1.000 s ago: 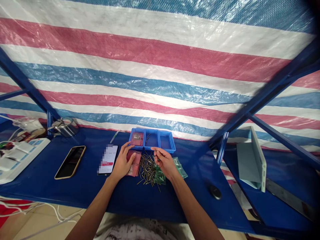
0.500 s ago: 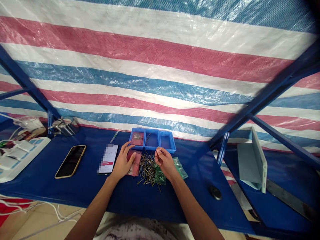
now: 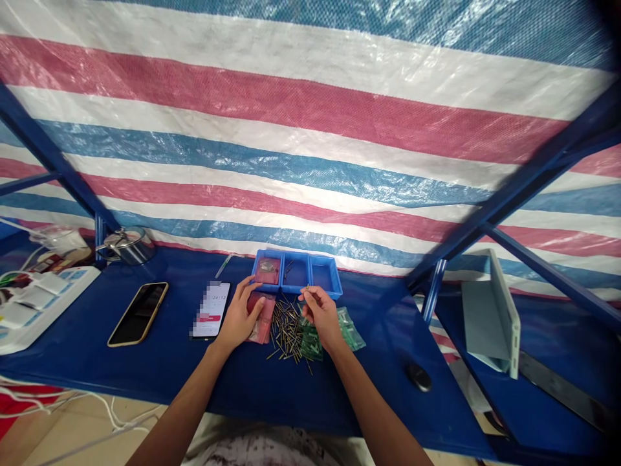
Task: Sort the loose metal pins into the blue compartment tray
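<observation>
My left hand lies with fingers apart over the left edge of a stack of small pink plastic bags, its fingertips near the blue tray. My right hand is closed in a pinch, and the tip of a thin metal bit shows above its fingertips. Between the hands spreads a loose pile of slender brass-and-dark metal bits. Green plastic bags lie partly under my right hand. Behind stands a blue three-compartment tray; its left compartment holds a pink bag, its middle one a few thin pieces.
Left of my hands lie a lit phone, a dark phone and a white power strip. A metal cup stands behind them. A black oval object and a propped tablet are to the right.
The view has shifted very slightly. My right hand's fingers have changed their pinch a little; my left hand stays in place over the pink bags.
</observation>
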Demonstrator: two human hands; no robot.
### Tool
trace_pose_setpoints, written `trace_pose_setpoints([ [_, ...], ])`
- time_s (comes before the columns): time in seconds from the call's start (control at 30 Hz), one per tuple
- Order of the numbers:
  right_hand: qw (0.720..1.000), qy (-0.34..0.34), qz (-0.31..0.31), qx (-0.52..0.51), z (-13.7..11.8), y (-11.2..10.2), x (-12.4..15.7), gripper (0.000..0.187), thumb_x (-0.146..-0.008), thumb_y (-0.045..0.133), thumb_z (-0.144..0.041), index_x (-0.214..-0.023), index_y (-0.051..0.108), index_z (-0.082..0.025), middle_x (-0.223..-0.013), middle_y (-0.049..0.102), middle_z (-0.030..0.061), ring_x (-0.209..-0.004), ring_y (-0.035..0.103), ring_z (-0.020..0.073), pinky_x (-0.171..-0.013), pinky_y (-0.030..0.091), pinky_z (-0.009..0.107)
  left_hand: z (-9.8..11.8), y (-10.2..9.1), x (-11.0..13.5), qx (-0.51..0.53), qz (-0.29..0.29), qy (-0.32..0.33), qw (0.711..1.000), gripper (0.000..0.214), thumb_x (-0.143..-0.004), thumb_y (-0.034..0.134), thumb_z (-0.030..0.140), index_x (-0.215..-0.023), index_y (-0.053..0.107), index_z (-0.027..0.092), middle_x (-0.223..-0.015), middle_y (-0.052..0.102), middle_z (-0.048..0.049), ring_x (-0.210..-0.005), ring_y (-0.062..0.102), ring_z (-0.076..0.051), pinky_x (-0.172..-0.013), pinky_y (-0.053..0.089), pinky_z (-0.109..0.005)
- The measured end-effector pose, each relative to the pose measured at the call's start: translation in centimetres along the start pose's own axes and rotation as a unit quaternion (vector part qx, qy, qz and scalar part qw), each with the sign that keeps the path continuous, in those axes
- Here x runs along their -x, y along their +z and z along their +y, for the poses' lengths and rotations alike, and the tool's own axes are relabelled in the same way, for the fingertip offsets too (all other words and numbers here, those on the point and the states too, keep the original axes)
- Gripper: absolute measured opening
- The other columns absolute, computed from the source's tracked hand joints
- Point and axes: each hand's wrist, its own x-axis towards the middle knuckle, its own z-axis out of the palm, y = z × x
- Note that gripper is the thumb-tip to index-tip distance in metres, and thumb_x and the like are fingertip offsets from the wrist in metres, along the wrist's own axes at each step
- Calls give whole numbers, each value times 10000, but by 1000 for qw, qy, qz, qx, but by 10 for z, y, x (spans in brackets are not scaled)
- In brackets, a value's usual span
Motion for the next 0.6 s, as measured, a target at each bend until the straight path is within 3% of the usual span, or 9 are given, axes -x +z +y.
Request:
trace_pose_setpoints([
  [0.1,992,-72,33,97,0,0,3,254,-941,680,-473,-953,661,-219,-861,669,13,-543,556,124,-476,389,258,0,0,0,-2,-1,-2,1000,373,-1066,514,419,-1410,551,280,-1585,418,-94,-1446,478,-281,-1217,408,-501],
  [0.17,969,-146,61,191,-1,0,7,201,-975,644,-414,-925,671,-221,-840,636,12,-631,584,153,-605,471,293,0,0,0,-4,-1,-1,1000,369,-1067,512,414,-1408,552,280,-1582,421,-93,-1447,476,-282,-1219,405,-505],
  [0.27,910,-231,84,333,-3,0,12,199,-1004,593,-334,-866,681,-220,-849,599,28,-753,589,186,-714,470,318,1,-1,0,-5,1,3,1000,365,-1071,503,408,-1410,552,280,-1573,434,-93,-1455,468,-286,-1222,399,-516],
  [0.37,878,-257,79,396,-4,0,14,256,-1028,524,-275,-812,653,-226,-815,555,18,-729,545,181,-699,437,315,1,-1,0,-6,2,6,1000,371,-1072,501,408,-1417,547,281,-1575,434,-95,-1458,464,-289,-1226,391,-525],
  [0.47,872,-258,76,408,-5,0,14,282,-1028,509,-261,-776,632,-231,-797,545,17,-728,531,186,-695,432,318,1,-1,0,-8,0,6,1000,374,-1072,502,410,-1421,542,283,-1579,430,-96,-1456,467,-290,-1224,395,-526],
  [0.6,907,-229,66,348,-7,0,12,229,-1004,580,-345,-837,691,-236,-838,636,37,-770,601,206,-714,485,332,0,0,0,-11,4,6,1000,371,-1068,508,412,-1416,547,289,-1574,434,-93,-1453,472,-290,-1223,401,-517],
])
